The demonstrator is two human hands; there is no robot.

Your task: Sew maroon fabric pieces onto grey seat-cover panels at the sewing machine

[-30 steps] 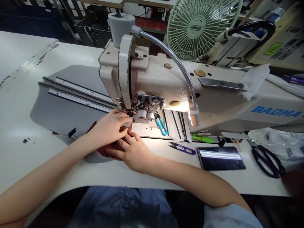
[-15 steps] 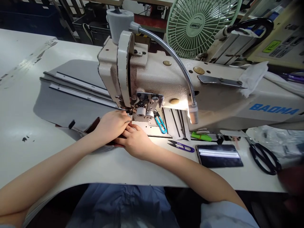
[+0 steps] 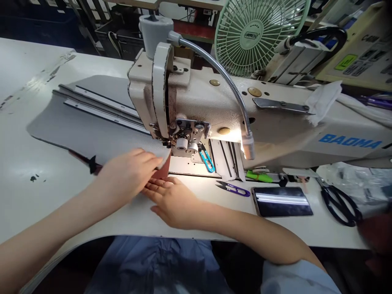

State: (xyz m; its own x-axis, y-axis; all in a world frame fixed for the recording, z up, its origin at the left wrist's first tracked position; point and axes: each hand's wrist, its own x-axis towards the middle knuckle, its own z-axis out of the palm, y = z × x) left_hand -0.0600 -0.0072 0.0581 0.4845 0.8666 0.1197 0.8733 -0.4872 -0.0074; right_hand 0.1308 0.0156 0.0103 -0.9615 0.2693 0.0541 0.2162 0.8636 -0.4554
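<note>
A large grey panel (image 3: 92, 122), which looks like fabric or leather, lies under the head of the sewing machine (image 3: 182, 141). Its near edge is lifted, and a reddish-brown layer (image 3: 163, 166) shows beneath. My left hand (image 3: 130, 173) is closed on this near edge, just left of the needle area; its thumb is hidden. Below it and to the right, my right hand (image 3: 174, 200) has its fingers stretched out against the reddish-brown layer, the tips partly behind my left hand. Two pale strips (image 3: 104, 113) with dark edges run along the panel toward the machine.
Blue thread snips (image 3: 206, 158) lie on the machine bed. Purple snips (image 3: 233, 188), a phone (image 3: 283, 201) and black-handled scissors (image 3: 341, 204) are on the table at right. A gooseneck lamp (image 3: 225, 73) arches over the machine, with a green fan (image 3: 254, 34) behind.
My left hand has moved slightly left and down, lifting the panel's near edge away from the needle area. My right hand has drawn down toward me with its fingers straighter. More reddish-brown layer shows.
</note>
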